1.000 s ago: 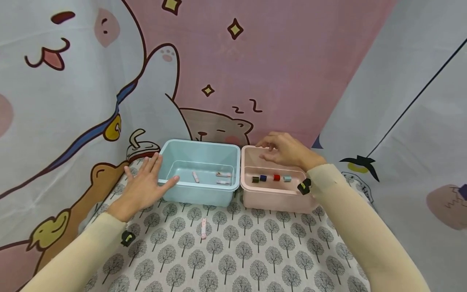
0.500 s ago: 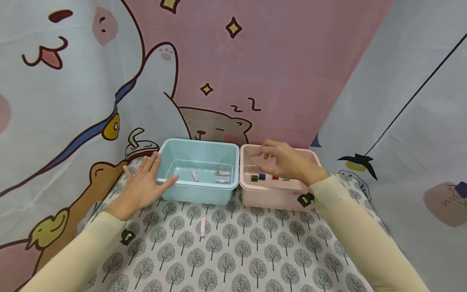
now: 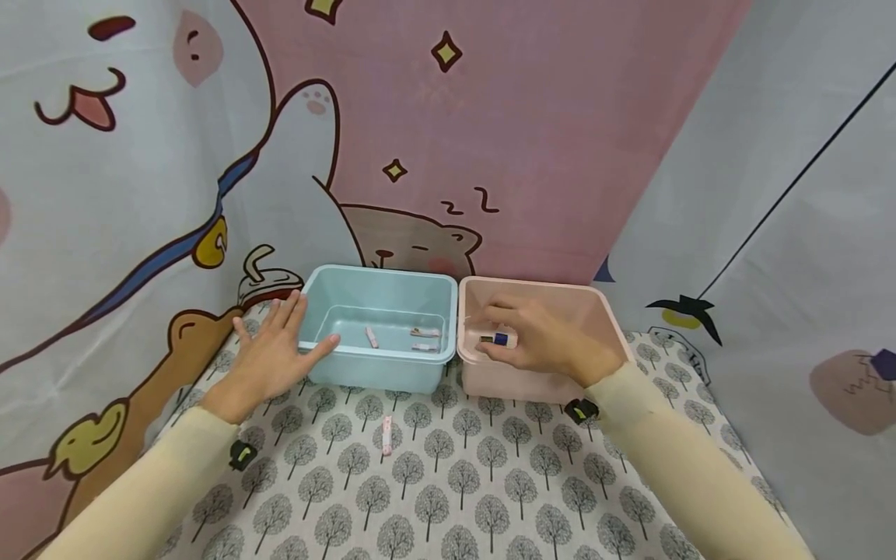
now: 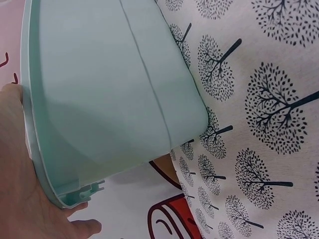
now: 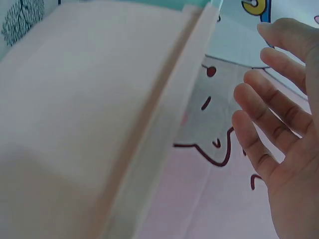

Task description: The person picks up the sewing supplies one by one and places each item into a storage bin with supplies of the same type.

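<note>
My left hand (image 3: 269, 362) touches the left end of a light blue bin (image 3: 371, 377), its fingers spread. In the left wrist view, the same hand (image 4: 17, 174) lies along the rim of the bin (image 4: 109, 89). My right hand (image 3: 539, 338) is inside a pink bin (image 3: 511, 385), thumb and fingers apart around a navy thread spool (image 3: 501, 339) and a dark green spool (image 3: 486, 339). Whether it touches either spool is not clear. In the right wrist view, the hand (image 5: 286, 129) shows relaxed, separated fingers beside the pink bin wall (image 5: 89, 99).
Several small pink-and-white strips lie here: one (image 3: 372, 337) and two more (image 3: 425, 333) in the blue bin, another strip (image 3: 387, 435) on the tree-print cloth (image 3: 434, 482) in front. A cartoon-print curtain (image 3: 546, 155) hangs behind both bins.
My right hand has come down and forward from above the pink bin to the spools, now covering the red and light blue ones. The left hand stays at the blue bin.
</note>
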A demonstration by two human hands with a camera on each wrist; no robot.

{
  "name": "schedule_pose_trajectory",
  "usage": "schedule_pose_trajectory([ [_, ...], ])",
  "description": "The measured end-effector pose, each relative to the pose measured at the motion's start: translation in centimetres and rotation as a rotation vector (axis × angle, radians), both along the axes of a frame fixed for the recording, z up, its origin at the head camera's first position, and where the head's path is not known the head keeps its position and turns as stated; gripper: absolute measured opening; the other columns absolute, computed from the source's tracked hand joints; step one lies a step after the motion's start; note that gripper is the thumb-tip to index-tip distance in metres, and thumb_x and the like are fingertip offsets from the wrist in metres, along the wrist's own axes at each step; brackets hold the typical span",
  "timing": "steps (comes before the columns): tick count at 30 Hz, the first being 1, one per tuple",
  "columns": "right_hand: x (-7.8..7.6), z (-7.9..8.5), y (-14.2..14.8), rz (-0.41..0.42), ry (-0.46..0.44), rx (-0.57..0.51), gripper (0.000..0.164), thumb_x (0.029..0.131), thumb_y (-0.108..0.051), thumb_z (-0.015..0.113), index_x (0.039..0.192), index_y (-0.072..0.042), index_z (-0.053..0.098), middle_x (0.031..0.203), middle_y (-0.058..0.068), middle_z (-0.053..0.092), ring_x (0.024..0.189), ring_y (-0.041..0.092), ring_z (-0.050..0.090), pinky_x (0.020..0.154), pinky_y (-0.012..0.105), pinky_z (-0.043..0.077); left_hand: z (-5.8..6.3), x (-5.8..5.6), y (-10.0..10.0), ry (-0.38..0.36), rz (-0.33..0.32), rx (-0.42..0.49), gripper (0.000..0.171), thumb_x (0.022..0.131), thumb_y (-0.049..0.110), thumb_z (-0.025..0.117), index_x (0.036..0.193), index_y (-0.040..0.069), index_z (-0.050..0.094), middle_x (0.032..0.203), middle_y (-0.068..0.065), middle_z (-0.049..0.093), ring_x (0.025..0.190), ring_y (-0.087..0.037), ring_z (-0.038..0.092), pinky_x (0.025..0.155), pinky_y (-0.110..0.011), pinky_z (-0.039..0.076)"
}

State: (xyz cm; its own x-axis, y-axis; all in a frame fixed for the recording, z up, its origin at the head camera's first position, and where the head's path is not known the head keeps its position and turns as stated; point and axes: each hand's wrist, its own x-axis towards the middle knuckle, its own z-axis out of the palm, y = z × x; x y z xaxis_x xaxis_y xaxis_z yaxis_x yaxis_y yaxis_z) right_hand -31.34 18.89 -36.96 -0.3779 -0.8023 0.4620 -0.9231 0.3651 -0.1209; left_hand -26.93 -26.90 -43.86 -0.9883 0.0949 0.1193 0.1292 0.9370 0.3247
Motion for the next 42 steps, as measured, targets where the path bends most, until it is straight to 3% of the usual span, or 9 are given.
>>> schedule_pose_trajectory([
  [4, 0.9, -0.8, -1.0, 0.043, -0.003, -0.013, 0.040, 0.096, -0.014, 0.094, 0.134, -0.007, 0.084, 0.117, 0.007, 0.080, 0.098, 0.014, 0.076, 0.087, 0.034, 0.070, 0.0, 0.1, -0.3, -0.006, 0.000, -0.004, 0.118, 0.111, 0.088, 0.043, 0.188, 0.005, 0.007, 0.197, -0.020, 0.000, 0.181, -0.059, 0.006, 0.126, -0.098, -0.018],
  [16, 3.0, -2.8, -2.9, 0.035, -0.063, 0.008, 0.038, 0.101, -0.023, 0.092, 0.137, -0.017, 0.084, 0.136, 0.004, 0.079, 0.109, 0.020, 0.080, 0.096, 0.031, 0.070, -0.2, -0.2, -0.5, 0.003, 0.002, 0.002, 0.119, 0.110, 0.089, 0.043, 0.188, 0.007, 0.006, 0.198, -0.017, 0.000, 0.181, -0.057, 0.005, 0.127, -0.097, -0.019],
  [23, 4.0, -3.3, -3.8, 0.011, -0.072, 0.069, 0.037, 0.105, -0.031, 0.089, 0.141, -0.026, 0.083, 0.137, -0.003, 0.079, 0.117, 0.012, 0.078, 0.100, 0.030, 0.069, -0.2, -0.2, -0.3, -0.004, 0.000, 0.007, 0.118, 0.111, 0.089, 0.042, 0.188, 0.007, 0.005, 0.198, -0.017, 0.000, 0.181, -0.058, 0.005, 0.127, -0.096, -0.020],
  [30, 4.7, -4.4, -5.0, 0.050, -0.101, 0.093, 0.035, 0.104, -0.030, 0.090, 0.139, -0.025, 0.083, 0.133, -0.005, 0.079, 0.102, 0.006, 0.075, 0.088, 0.021, 0.066, -0.4, -0.3, 0.1, 0.005, -0.008, 0.002, 0.118, 0.111, 0.088, 0.043, 0.188, 0.007, 0.006, 0.198, -0.017, 0.000, 0.182, -0.057, 0.005, 0.127, -0.096, -0.020],
  [42, 5.1, -6.6, -7.4, 0.101, -0.187, 0.157, 0.039, 0.106, -0.030, 0.088, 0.144, -0.026, 0.080, 0.142, -0.005, 0.076, 0.123, 0.011, 0.078, 0.106, 0.022, 0.064, -0.3, -0.1, -0.2, 0.018, -0.002, -0.005, 0.118, 0.111, 0.087, 0.043, 0.188, 0.005, 0.007, 0.197, -0.019, 0.001, 0.181, -0.058, 0.006, 0.128, -0.096, -0.019],
])
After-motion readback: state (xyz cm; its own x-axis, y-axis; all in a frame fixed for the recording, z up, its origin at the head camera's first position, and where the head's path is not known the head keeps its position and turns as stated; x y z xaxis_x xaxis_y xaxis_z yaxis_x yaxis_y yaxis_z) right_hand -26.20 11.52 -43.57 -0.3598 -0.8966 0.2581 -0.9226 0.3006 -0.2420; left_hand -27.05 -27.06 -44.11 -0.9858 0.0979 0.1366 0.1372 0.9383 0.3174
